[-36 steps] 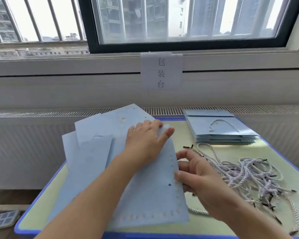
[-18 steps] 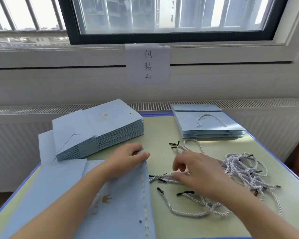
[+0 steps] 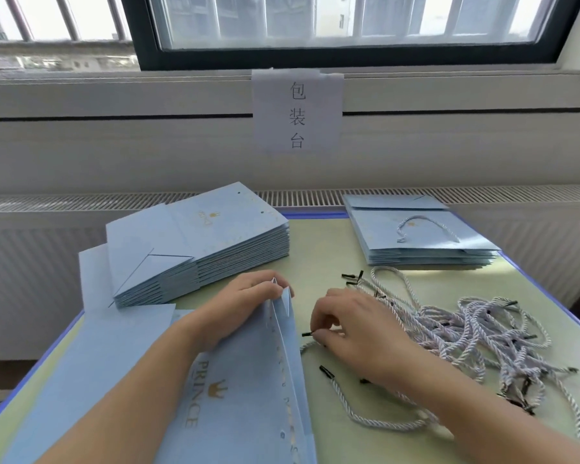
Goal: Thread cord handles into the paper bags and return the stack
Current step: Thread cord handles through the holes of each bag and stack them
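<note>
One cord tip (image 3: 310, 333) pinched in my right hand (image 3: 355, 333); left hand (image 3: 248, 298) pinches the bag (image 3: 248, 390) mouth open; next, find the hole.

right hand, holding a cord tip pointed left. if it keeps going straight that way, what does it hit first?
Most likely the raised open edge of the paper bag that the left hand holds up. The right hand pinches a cord by its black tip, aimed at that edge; bare table between them. Depth is uncertain.
</note>
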The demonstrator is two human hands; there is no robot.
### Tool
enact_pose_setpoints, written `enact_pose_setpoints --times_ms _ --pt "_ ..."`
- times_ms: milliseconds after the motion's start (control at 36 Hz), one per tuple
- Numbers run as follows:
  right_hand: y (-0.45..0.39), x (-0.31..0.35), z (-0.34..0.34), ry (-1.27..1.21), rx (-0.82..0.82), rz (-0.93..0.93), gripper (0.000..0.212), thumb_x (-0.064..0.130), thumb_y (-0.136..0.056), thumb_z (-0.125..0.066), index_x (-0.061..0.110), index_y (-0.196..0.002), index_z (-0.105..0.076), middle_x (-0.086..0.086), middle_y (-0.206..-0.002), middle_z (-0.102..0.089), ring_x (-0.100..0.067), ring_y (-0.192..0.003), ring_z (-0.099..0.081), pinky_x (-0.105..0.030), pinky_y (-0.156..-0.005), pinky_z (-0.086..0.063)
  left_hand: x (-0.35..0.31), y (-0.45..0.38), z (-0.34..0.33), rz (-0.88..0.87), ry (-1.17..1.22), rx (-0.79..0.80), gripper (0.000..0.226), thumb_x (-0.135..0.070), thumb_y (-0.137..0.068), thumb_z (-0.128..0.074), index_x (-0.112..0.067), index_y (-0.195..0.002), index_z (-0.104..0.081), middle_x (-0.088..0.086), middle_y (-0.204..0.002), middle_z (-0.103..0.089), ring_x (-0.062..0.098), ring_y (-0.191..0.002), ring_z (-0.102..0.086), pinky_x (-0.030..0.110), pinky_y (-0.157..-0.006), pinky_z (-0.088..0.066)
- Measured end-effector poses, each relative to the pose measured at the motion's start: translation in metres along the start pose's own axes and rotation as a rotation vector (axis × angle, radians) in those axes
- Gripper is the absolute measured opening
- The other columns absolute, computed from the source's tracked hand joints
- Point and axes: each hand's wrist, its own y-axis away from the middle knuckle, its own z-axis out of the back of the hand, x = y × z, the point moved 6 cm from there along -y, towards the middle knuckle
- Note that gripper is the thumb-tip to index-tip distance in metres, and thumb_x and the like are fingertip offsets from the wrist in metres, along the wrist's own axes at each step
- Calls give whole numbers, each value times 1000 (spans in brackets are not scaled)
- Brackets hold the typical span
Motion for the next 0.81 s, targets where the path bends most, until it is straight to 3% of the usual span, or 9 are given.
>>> enact_pose_setpoints --times_ms 111,167,250,333,417,556,667,806 --pt "2 -12 14 -385 -50 -137 7 9 -92 -51 14 -88 -54 3 -90 -62 0 -72 -51 -17 -70 -43 -2 1 -1 18 60 31 33 -32 -72 -48 -13 -89 -68 -4 -78 -61 4 -69 -53 10 -59 -41" --pt "2 -14 18 -649 -69 -179 10 2 -92 -49 9 -86 -53 -4 -81 -65 -9 -65 -56 -22 -61 -48 -2 2 -1 21 64 29 34 -32 -72 -47 -14 -91 -69 -4 -79 -60 4 -69 -53 9 -58 -41" --pt "3 -15 17 -815 -108 -211 18 -3 -91 -50 11 -81 -53 1 -62 -60 -6 -48 -44 -15 -48 -36 -1 2 1 21 60 1 36 -33 -69 -48 -19 -94 -69 -6 -81 -55 2 -72 -49 9 -59 -38" --pt "1 -12 8 -757 -90 -222 18 3 -89 -57 16 -77 -58 4 -64 -60 0 -45 -38 -13 -48 -33 -1 3 2 38 100 3 40 -39 -61 -55 -22 -96 -65 -6 -86 -53 2 -74 -48 18 -68 -38" --pt "-2 -8 -1 -642 -46 -232 19 11 -86 -63 24 -72 -61 11 -65 -57 -1 -50 -41 -17 -55 -38 1 5 3 79 184 45 48 -45 -51 -56 -23 -93 -65 0 -83 -51 9 -73 -48 26 -65 -39" --pt "-12 3 -4 -443 55 -199 19 15 -88 -61 26 -73 -57 11 -71 -56 0 -58 -44 -15 -55 -35 3 7 3 103 283 127 48 -39 -52 -57 -19 -95 -67 9 -85 -54 23 -77 -52 33 -68 -42" --pt "-22 3 0 -361 95 -204 22 14 -88 -58 26 -70 -55 8 -75 -58 -5 -64 -49 -21 -61 -41 2 7 2 89 335 146 48 -36 -51 -57 -16 -93 -67 9 -85 -54 22 -74 -53 33 -68 -43" --pt "-27 -3 -3 -198 134 -206 23 18 -86 -60 30 -68 -54 15 -71 -53 -11 -78 -54 -28 -74 -48 0 8 1 80 405 149 42 -27 -55 -56 -12 -93 -65 8 -81 -49 18 -68 -51 28 -61 -45"
